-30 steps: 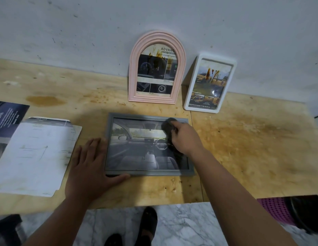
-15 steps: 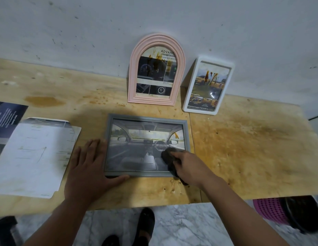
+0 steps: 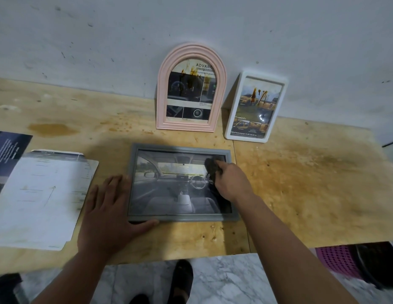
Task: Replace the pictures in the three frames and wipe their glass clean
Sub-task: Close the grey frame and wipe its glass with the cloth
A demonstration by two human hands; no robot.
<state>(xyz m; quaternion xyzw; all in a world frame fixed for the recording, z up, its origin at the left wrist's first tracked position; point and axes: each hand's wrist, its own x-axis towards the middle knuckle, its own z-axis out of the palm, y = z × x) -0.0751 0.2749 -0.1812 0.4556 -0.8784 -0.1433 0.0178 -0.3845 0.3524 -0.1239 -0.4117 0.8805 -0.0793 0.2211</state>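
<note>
A grey rectangular frame (image 3: 134, 172) with a car-interior picture lies flat on the wooden table (image 3: 300, 183). My right hand (image 3: 231, 183) presses a dark cloth (image 3: 212, 166) onto the glass near the frame's upper right corner. My left hand (image 3: 107, 213) lies flat with fingers spread, against the frame's left edge, thumb along its bottom edge. A pink arched frame (image 3: 191, 53) and a white rounded frame (image 3: 235, 110) lean against the wall behind; brownish smears mark the glass of both.
Loose white sheets (image 3: 42, 200) and a dark brochure (image 3: 9, 150) lie at the table's left. A pink basket (image 3: 336, 260) and a dark object sit on the marble floor below right. My feet show under the table's front edge.
My right hand with the cloth has moved from the frame's lower right up to its upper right corner. The left hand has stayed on the frame's left edge.
</note>
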